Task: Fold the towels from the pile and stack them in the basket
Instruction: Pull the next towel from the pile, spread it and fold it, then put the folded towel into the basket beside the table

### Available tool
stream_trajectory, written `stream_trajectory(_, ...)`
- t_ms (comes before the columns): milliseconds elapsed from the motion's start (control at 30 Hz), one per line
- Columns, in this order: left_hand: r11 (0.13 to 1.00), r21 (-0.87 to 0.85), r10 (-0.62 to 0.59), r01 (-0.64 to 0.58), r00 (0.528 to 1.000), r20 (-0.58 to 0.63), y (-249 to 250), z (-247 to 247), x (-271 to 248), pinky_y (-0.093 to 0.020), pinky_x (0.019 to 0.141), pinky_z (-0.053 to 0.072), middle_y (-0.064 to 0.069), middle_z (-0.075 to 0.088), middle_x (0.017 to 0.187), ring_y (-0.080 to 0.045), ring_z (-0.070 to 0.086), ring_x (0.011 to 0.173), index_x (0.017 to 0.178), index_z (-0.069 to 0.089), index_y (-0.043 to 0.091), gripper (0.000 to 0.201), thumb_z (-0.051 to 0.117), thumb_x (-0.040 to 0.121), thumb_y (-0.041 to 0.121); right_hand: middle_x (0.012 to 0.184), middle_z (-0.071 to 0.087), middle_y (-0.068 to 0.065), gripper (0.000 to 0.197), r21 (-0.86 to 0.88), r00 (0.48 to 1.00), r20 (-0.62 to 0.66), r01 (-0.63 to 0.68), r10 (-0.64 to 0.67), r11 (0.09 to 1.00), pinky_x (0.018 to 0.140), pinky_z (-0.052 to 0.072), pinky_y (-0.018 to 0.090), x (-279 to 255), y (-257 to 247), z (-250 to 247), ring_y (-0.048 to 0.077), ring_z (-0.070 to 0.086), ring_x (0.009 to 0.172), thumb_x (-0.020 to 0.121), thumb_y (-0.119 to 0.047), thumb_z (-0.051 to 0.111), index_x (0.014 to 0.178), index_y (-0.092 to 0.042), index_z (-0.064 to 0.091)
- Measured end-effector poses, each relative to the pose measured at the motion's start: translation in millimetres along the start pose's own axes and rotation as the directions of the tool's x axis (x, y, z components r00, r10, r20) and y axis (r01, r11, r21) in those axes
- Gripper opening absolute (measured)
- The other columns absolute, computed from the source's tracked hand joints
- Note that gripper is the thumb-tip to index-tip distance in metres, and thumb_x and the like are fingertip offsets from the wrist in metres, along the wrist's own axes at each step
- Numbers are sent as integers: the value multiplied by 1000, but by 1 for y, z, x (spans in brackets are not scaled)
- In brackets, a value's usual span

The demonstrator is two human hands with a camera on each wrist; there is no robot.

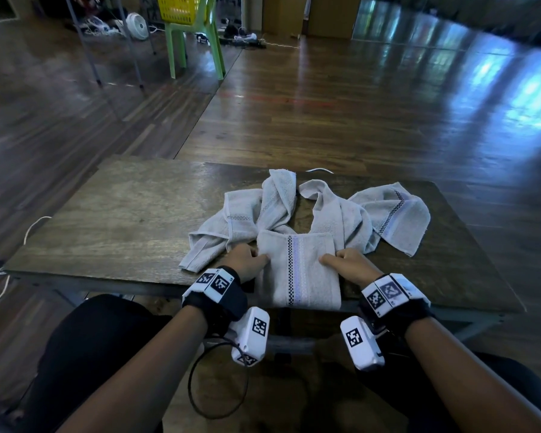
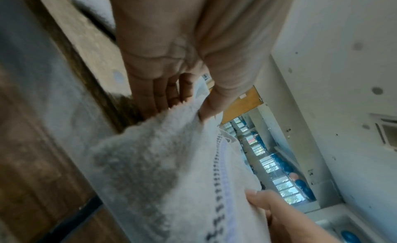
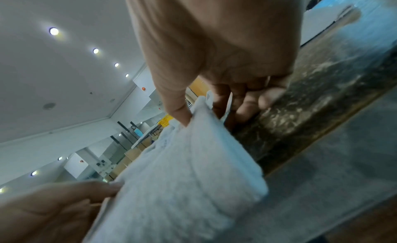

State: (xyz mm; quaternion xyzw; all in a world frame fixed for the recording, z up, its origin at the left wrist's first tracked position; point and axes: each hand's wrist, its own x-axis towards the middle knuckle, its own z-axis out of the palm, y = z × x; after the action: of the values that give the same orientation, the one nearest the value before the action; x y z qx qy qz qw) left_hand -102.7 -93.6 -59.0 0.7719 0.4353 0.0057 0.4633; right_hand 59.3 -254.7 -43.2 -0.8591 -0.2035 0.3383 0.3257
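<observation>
A folded grey towel (image 1: 299, 270) with a checkered stripe lies at the near edge of the wooden table (image 1: 116, 214), its lower end hanging over the edge. My left hand (image 1: 247, 260) pinches its left side, thumb on top and fingers underneath (image 2: 150, 97). My right hand (image 1: 345, 260) pinches the right side the same way, as the right wrist view shows with the thumb (image 3: 178, 110) on the towel (image 3: 189, 170). Behind it lies a loose pile of grey towels (image 1: 294, 207). A yellow basket (image 1: 181, 7) sits on a green chair far back.
The green chair (image 1: 197, 48) stands across the wooden floor, several steps beyond the table. White cables (image 1: 35, 223) trail off the table's left side. A white fan (image 1: 136, 25) and clutter lie on the floor at the back left.
</observation>
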Motion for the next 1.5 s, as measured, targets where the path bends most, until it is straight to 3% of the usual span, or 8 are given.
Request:
stream_trajectory(167, 956, -288, -49, 55, 998, 30, 6, 4, -14, -26, 58, 40, -6, 55, 64, -19, 51, 59, 63, 50, 11, 24, 55, 86, 18, 105, 65, 8, 34, 261, 993, 96, -85, 62, 961, 87, 48, 39, -19, -4, -2, 24, 60, 99, 86, -25, 60, 111, -2, 56)
stream_trajectory(333, 917, -396, -28, 47, 998, 54, 4, -4, -43, -30, 65, 45, -10, 61, 74, -26, 58, 70, 87, 57, 3, 14, 56, 82, 16, 105, 61, 11, 30, 422, 975, 197, -177, 101, 889, 77, 48, 39, -54, -10, -7, 26, 57, 95, 88, -14, 59, 116, -7, 51)
stream_trajectory(500, 888, -456, 96, -58, 993, 61, 27, -32, -88, -24, 47, 37, -9, 53, 67, -22, 49, 56, 79, 54, 8, 11, 55, 89, 13, 111, 60, 12, 21, 471, 991, 131, -55, -8, 881, 100, 43, 48, -96, -33, -28, 29, 56, 105, 88, -16, 60, 107, -10, 55)
stream_trajectory(600, 858, -493, 179, -148, 984, 16, 48, -53, -119, -26, 52, 43, -7, 56, 75, -20, 54, 64, 81, 55, 11, 8, 56, 89, 11, 106, 62, 12, 10, 489, 993, 51, 66, -104, 870, 88, 51, 43, -128, -49, -40, 27, 59, 99, 91, -17, 57, 97, -9, 58)
stream_trajectory(733, 828, -488, 287, -278, 956, -59, 76, -76, -160, -29, 65, 47, -11, 62, 92, -24, 58, 83, 96, 60, 7, 9, 54, 90, 10, 80, 62, 8, 16, 488, 974, -64, 222, -218, 844, 46, 45, 25, -170, -69, -55, 17, 57, 67, 92, -20, 55, 90, -6, 62)
stream_trajectory(1033, 770, -514, 333, -379, 925, -182, 100, -104, -214, -28, 61, 46, -4, 59, 82, -18, 57, 74, 103, 58, 6, 16, 57, 90, 17, 92, 58, 12, 20, 516, 943, -94, 321, -320, 794, 69, 45, 37, -227, -96, -79, 27, 53, 88, 91, -20, 52, 98, -2, 59)
stream_trajectory(1300, 769, -509, 307, -386, 922, -235, 82, -117, -235, -28, 61, 48, -5, 60, 90, -18, 58, 76, 111, 57, 6, 20, 54, 93, 14, 76, 59, 7, 18, 493, 912, -12, 362, -409, 791, 50, 42, 28, -222, -109, -65, 14, 55, 62, 93, -13, 50, 98, 1, 60)
stream_trajectory(1500, 788, -509, 174, -347, 918, -357, 42, -154, -251, -28, 59, 46, -2, 59, 87, -16, 57, 74, 107, 56, 10, 15, 53, 93, 11, 83, 60, 12, 17, 491, 872, 116, 366, -476, 790, 56, 47, 31, -209, -153, -15, 21, 57, 71, 92, -11, 52, 101, 1, 60)
